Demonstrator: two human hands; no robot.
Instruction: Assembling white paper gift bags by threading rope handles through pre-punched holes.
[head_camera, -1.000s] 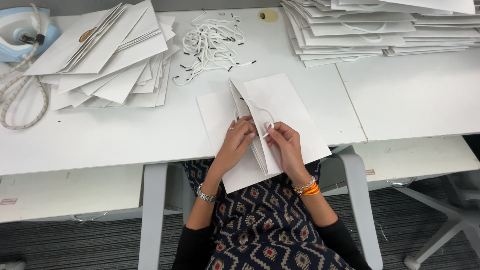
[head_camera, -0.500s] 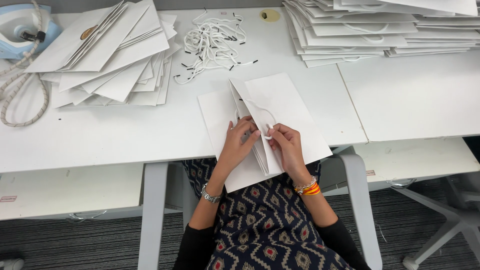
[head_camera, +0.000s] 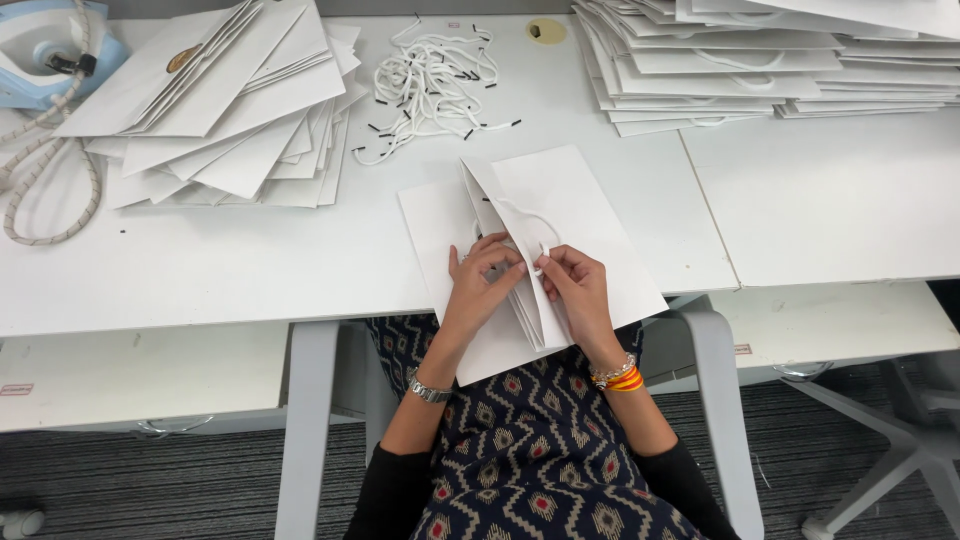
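Here each hand (head_camera: 482, 285) (head_camera: 577, 290) pinches the flat white paper bag's (head_camera: 560, 205) cord handle (head_camera: 525, 215).

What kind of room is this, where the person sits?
Probably a workshop where paper bags get cord handles: both hands, left hand and right hand, work on a flat white paper bag, with a heap of white cords and stacks of finished bags nearby.
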